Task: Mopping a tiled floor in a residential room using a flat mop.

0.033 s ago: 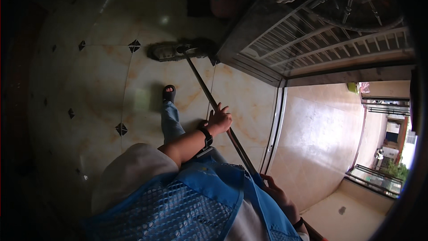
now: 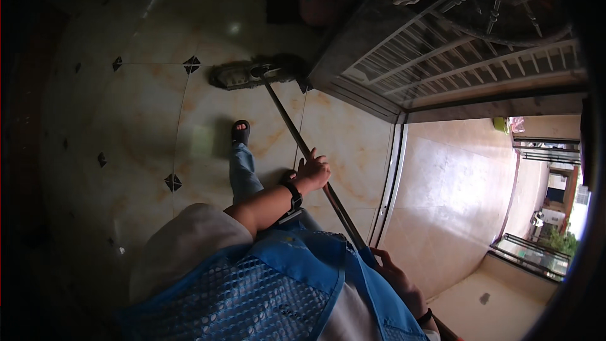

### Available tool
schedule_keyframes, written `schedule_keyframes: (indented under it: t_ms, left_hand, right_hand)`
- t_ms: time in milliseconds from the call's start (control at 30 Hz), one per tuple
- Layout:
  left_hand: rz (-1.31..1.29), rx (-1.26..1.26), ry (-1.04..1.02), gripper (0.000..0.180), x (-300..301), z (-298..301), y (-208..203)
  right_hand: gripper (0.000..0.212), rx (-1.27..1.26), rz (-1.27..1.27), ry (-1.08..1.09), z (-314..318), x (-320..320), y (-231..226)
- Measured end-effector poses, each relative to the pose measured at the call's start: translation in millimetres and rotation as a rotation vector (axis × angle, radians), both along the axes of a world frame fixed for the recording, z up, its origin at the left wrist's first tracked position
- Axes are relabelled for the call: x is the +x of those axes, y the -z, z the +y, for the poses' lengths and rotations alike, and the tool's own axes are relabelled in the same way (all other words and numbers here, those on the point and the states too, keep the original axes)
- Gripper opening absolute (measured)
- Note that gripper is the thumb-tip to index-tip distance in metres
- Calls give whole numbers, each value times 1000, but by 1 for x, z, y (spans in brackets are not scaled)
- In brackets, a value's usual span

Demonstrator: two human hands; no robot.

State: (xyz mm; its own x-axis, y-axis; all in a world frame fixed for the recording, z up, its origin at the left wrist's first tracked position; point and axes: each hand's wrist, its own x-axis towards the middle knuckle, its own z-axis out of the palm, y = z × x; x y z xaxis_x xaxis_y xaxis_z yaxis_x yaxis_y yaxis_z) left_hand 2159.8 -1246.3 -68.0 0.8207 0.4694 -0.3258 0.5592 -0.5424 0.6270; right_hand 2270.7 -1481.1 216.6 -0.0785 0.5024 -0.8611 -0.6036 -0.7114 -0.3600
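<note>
A flat mop [image 2: 243, 76] with a long dark pole [image 2: 288, 117] rests its fringed head on the tiled floor, near the foot of a metal door. Partway along the pole, my left hand [image 2: 312, 172] is closed around it, a dark watch at the wrist. My right hand [image 2: 392, 273] is lower right, closed at the pole's upper end beside a blue section [image 2: 367, 255]. My blue vest [image 2: 271, 284] hides part of that hand's grip. The pole slants from the mop head down toward my right side.
The metal door with bars [image 2: 410, 69] stands at upper right. A metal threshold track [image 2: 391, 183] separates the glossy floor [image 2: 145, 107] from a brighter tiled area [image 2: 448, 196]. My sandaled foot [image 2: 240, 131] is below the mop head. A green container [image 2: 500, 125] sits beyond the doorway.
</note>
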Motion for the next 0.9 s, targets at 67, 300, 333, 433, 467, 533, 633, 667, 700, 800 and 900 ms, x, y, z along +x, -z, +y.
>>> schedule_keyframes:
  t_ms: [67, 300, 333, 433, 467, 533, 633, 667, 700, 800, 900]
  left_hand:
    - [-8, 64, 222, 25, -5, 1, 12]
    - [21, -35, 41, 18, -8, 25, -2]
    - [91, -113, -14, 18, -7, 35, -11]
    - [141, -42, -20, 18, -15, 57, 10]
    - [195, -38, 34, 18, -15, 68, 11]
    - [143, 0, -23, 22, -24, 88, 23]
    - [170, 82, -55, 26, -42, 125, 42]
    - [158, 128, -79, 26, -56, 136, 72]
    - [142, 174, -91, 26, -66, 147, 107]
    - [129, 290, -43, 21, -85, 190, 87]
    - [142, 354, -91, 18, -122, 234, 89]
  right_hand:
    - [47, -42, 8, 23, 0, 2, -5]
    - [47, 18, -67, -150, 16, 13, 15]
    - [46, 63, -89, -221, 18, 16, 19]
    - [47, 38, -11, -298, 57, 16, 19]
    - [47, 4, -2, -308, 67, 15, 25]
    - [46, -24, 2, -326, 96, 7, 28]
    - [45, -51, 58, -290, 130, -10, 47]
    - [45, -18, 20, -349, 146, -19, 52]
    - [45, 14, -22, -397, 162, -29, 55]
    - [47, 54, -83, -464, 205, -48, 73]
    - [48, 104, -72, -540, 253, -69, 83]
